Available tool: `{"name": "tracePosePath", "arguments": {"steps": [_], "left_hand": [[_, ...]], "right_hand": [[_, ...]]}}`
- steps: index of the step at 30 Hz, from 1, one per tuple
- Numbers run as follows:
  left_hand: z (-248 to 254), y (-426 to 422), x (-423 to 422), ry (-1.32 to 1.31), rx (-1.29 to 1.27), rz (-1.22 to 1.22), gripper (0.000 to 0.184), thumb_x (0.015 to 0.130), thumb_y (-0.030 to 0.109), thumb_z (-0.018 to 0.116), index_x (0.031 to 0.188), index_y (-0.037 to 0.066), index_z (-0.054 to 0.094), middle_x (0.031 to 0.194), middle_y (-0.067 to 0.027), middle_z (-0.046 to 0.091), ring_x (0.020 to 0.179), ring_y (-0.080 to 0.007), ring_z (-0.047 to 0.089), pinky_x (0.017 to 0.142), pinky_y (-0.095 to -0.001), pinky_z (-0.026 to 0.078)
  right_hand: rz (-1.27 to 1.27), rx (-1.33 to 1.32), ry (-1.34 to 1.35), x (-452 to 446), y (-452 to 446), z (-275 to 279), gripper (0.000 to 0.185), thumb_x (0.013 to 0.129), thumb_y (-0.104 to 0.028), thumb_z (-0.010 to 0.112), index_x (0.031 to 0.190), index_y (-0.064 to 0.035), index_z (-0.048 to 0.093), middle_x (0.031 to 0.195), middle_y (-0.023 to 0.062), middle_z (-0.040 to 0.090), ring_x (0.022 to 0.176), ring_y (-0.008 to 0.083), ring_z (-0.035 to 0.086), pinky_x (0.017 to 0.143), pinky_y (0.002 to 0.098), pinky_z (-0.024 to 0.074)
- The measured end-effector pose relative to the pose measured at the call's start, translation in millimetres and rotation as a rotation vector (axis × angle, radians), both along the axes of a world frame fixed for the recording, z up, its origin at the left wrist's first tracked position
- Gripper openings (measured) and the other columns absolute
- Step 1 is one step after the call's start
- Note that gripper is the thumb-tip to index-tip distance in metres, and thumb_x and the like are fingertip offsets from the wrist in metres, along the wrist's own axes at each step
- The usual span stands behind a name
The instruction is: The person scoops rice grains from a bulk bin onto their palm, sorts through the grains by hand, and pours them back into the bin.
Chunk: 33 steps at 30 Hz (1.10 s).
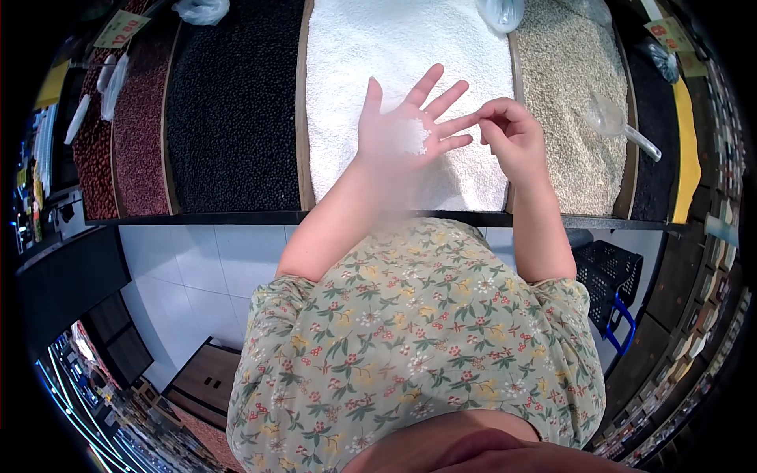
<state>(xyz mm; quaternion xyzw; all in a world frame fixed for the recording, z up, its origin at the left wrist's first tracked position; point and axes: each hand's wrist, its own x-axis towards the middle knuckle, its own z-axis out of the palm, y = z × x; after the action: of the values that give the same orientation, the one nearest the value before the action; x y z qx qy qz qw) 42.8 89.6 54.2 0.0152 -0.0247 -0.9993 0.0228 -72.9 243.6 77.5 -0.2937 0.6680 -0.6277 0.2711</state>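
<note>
My left hand (pixel 402 134) is turned palm up over the bin of white rice (pixel 347 47), its fingers spread wide. A small heap of rice grains (pixel 413 137) lies loose on that palm. A hazy blur covers part of the palm and the wrist. My right hand (pixel 516 142) is at the right edge of the same bin, thumb and forefinger pinched together by a fingertip of my left hand. Whatever sits in that pinch is too small to make out.
Wooden dividers separate black beans (pixel 236 110), dark red grains (pixel 140 142) and pale beige grains (pixel 564 79). A clear scoop (pixel 607 118) rests in the beige grains. Plastic bags (pixel 501 12) lie at the back. A black basket with a blue handle (pixel 607 272) is below right.
</note>
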Motion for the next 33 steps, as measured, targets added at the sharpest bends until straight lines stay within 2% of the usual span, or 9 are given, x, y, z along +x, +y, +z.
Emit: {"name": "tracePosePath", "arguments": {"steps": [4, 7, 8, 12, 16, 19, 25, 29, 33], "left_hand": [[-0.4, -0.9, 0.5, 0.016, -0.027, -0.016, 0.084, 0.086, 0.073, 0.034, 0.151, 0.022, 0.02, 0.156, -0.0199, 0.008, 0.14, -0.0462, 0.015, 0.109, -0.0676, 0.014], [-2.2, -1.6, 0.2, 0.034, 0.001, -0.019, 0.084, 0.086, 0.073, 0.033, 0.151, 0.022, 0.02, 0.156, -0.0202, 0.008, 0.14, -0.0447, 0.018, 0.11, -0.0661, 0.015], [-4.3, -1.6, 0.0, 0.069, 0.108, -0.028, 0.084, 0.086, 0.073, 0.033, 0.151, 0.021, 0.021, 0.156, -0.0207, 0.008, 0.14, -0.0441, 0.017, 0.11, -0.0638, 0.016], [-7.3, -1.4, -1.1, 0.137, 0.307, -0.049, 0.085, 0.086, 0.073, 0.031, 0.151, 0.019, 0.021, 0.155, -0.0232, 0.009, 0.141, -0.0433, 0.015, 0.113, -0.0567, 0.019], [-4.9, 0.5, -2.6, 0.085, 0.203, -0.009, 0.085, 0.086, 0.073, 0.03, 0.151, 0.018, 0.021, 0.155, -0.0246, 0.009, 0.142, -0.0429, 0.012, 0.113, -0.0539, 0.02], [-7.8, -0.5, -2.8, 0.108, 0.241, -0.018, 0.085, 0.087, 0.074, 0.03, 0.151, 0.018, 0.02, 0.155, -0.0251, 0.009, 0.143, -0.0428, 0.01, 0.113, -0.054, 0.02], [-8.8, -1.2, -2.7, 0.151, 0.337, -0.037, 0.086, 0.086, 0.074, 0.031, 0.151, 0.018, 0.02, 0.155, -0.025, 0.009, 0.143, -0.0421, 0.01, 0.113, -0.0548, 0.021], [-7.2, 1.6, -3.1, 0.099, 0.244, -0.015, 0.087, 0.086, 0.074, 0.032, 0.151, 0.017, 0.021, 0.155, -0.0253, 0.01, 0.143, -0.0423, 0.011, 0.113, -0.0553, 0.019], [-4.4, 2.5, -1.2, 0.105, 0.179, -0.004, 0.085, 0.087, 0.072, 0.032, 0.15, 0.016, 0.022, 0.154, -0.0263, 0.011, 0.142, -0.043, 0.012, 0.114, -0.0547, 0.018]], "right_hand": [[-0.014, 0.006, 0.304, 4.8, -6.0, 5.2, 0.014, 0.08, 0.004, 0.061, 0.091, -0.003, 0.067, 0.086, 0.003, 0.063, 0.072, 0.008, 0.058, 0.058, 0.0209, 0.0446], [0.042, 0.131, 0.397, 14.3, -7.8, 19.6, 0.018, 0.077, 0.005, 0.062, 0.09, -0.0052, 0.069, 0.085, 0.0047, 0.063, 0.07, 0.0098, 0.058, 0.058, 0.0222, 0.0453], [0.044, 0.133, 0.397, 16.9, -9.9, 21.7, 0.018, 0.077, 0.005, 0.062, 0.09, -0.0052, 0.069, 0.085, 0.0047, 0.063, 0.07, 0.0098, 0.058, 0.058, 0.0222, 0.0453], [0.137, 0.155, 0.53, 23.7, -18.4, 22.1, 0.018, 0.075, 0.004, 0.065, 0.089, -0.0065, 0.069, 0.086, 0.008, 0.064, 0.068, 0.0185, 0.062, 0.059, 0.0283, 0.0491], [0.152, 0.163, 0.671, 25.7, -22.0, 15.4, 0.013, 0.075, -0.002, 0.069, 0.087, -0.0055, 0.067, 0.083, 0.0121, 0.064, 0.072, 0.0289, 0.064, 0.064, 0.0353, 0.052], [0.173, 0.156, 0.759, 25.2, -24.7, 14.8, 0.011, 0.076, -0.004, 0.069, 0.086, -0.0048, 0.065, 0.08, 0.0134, 0.063, 0.074, 0.0312, 0.064, 0.065, 0.0373, 0.0524], [0.177, 0.211, 0.822, 27.5, -27.9, 19.3, 0.013, 0.076, -0.004, 0.07, 0.088, -0.0019, 0.067, 0.083, 0.0119, 0.064, 0.073, 0.0287, 0.064, 0.063, 0.0351, 0.051], [0.214, 0.235, 0.83, 26.6, -28.8, 21.7, 0.013, 0.075, -0.004, 0.071, 0.087, -0.0019, 0.066, 0.081, 0.0122, 0.064, 0.07, 0.0296, 0.063, 0.061, 0.0363, 0.0499], [0.183, 0.196, 0.764, 29.1, -27.6, 24.9, 0.01, 0.077, -0.002, 0.069, 0.085, -0.001, 0.064, 0.078, 0.0112, 0.062, 0.064, 0.0254, 0.06, 0.057, 0.0329, 0.0476]]}}
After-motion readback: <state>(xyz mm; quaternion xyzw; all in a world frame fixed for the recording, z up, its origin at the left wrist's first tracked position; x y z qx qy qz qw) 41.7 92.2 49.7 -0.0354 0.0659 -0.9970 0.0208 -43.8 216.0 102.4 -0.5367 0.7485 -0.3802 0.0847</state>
